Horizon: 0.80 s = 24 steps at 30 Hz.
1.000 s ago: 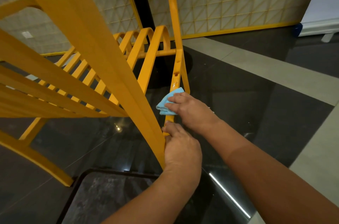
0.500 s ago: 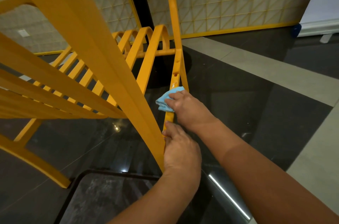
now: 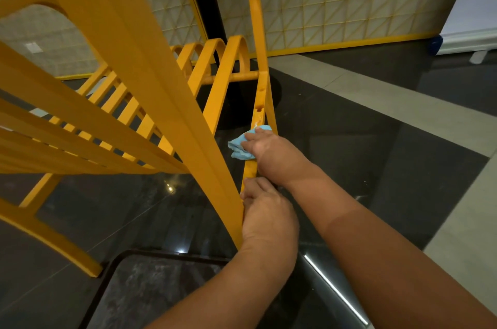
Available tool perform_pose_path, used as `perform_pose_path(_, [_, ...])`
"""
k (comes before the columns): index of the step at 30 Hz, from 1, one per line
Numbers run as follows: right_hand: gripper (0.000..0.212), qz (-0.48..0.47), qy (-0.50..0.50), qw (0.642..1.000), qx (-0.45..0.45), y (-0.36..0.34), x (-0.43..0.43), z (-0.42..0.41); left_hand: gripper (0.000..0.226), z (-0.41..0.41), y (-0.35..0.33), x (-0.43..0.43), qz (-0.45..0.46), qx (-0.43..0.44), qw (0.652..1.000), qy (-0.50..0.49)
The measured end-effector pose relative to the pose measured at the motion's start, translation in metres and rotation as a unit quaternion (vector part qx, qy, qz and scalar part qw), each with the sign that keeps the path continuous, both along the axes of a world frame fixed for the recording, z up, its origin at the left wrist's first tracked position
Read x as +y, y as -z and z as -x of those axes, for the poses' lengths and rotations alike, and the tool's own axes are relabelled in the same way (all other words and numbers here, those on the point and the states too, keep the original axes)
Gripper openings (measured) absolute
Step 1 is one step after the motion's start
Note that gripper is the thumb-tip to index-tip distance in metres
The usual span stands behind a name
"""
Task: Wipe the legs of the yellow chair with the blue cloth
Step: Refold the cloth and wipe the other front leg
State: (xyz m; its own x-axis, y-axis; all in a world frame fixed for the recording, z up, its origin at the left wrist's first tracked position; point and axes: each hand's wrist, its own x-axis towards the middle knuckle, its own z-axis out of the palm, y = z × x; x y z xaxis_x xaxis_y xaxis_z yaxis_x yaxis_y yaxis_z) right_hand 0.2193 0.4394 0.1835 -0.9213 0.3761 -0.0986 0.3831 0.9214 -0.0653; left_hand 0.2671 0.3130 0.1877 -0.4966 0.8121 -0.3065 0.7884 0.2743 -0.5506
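The yellow chair (image 3: 129,65) lies tipped over, its slats and legs filling the left and centre of the head view. A narrow leg bar (image 3: 259,102) with small holes runs down the middle. My right hand (image 3: 271,152) presses the crumpled blue cloth (image 3: 238,144) against this bar, fingers closed over the cloth. Just below, my left hand (image 3: 265,214) grips the lower end of the same bar where it meets a wide yellow leg (image 3: 188,140). A pale smear shows on the bar right above the cloth.
Glossy dark floor tiles (image 3: 363,153) with pale grey strips (image 3: 398,102) spread to the right. A dark-framed panel (image 3: 161,288) lies on the floor below my arms. A patterned wall (image 3: 349,0) with a yellow base stands behind, and a white object (image 3: 468,40) at far right.
My right hand has slid the blue cloth a little further up the leg bar. My left hand keeps its grip lower on the bar.
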Motion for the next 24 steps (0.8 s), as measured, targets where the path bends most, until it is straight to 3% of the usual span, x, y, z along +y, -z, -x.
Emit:
perform_pose_path(4, [0.042, 0.071, -0.024, 0.99, 0.122, 0.004, -0.003, -0.02, 0.035, 0.001, 0.002, 0.0, 0.017, 0.015, 1.0, 0.019])
perform_pose_path(6, [0.045, 0.101, -0.045, 0.982, 0.152, 0.003, -0.001, -0.029, 0.039, 0.003, 0.005, 0.0, 0.018, 0.02, 0.999, 0.021])
perform_pose_path(8, [0.056, 0.071, -0.052, 0.987, 0.137, 0.008, 0.002, -0.03, 0.037, 0.003, 0.006, 0.001, 0.02, 0.025, 0.999, 0.029])
perform_pose_path(11, [0.06, 0.081, -0.018, 0.977, 0.195, 0.013, 0.005, -0.029, 0.039, 0.004, 0.007, 0.002, 0.027, 0.03, 0.998, 0.041])
perform_pose_path(17, [0.052, 0.129, -0.02, 0.973, 0.191, 0.011, -0.002, -0.039, 0.034, 0.003, 0.008, 0.002, 0.021, 0.022, 0.999, 0.042])
perform_pose_path(24, [0.061, 0.068, -0.021, 0.988, 0.14, 0.005, 0.003, -0.026, 0.033, 0.002, 0.005, 0.002, 0.035, 0.025, 0.999, 0.033])
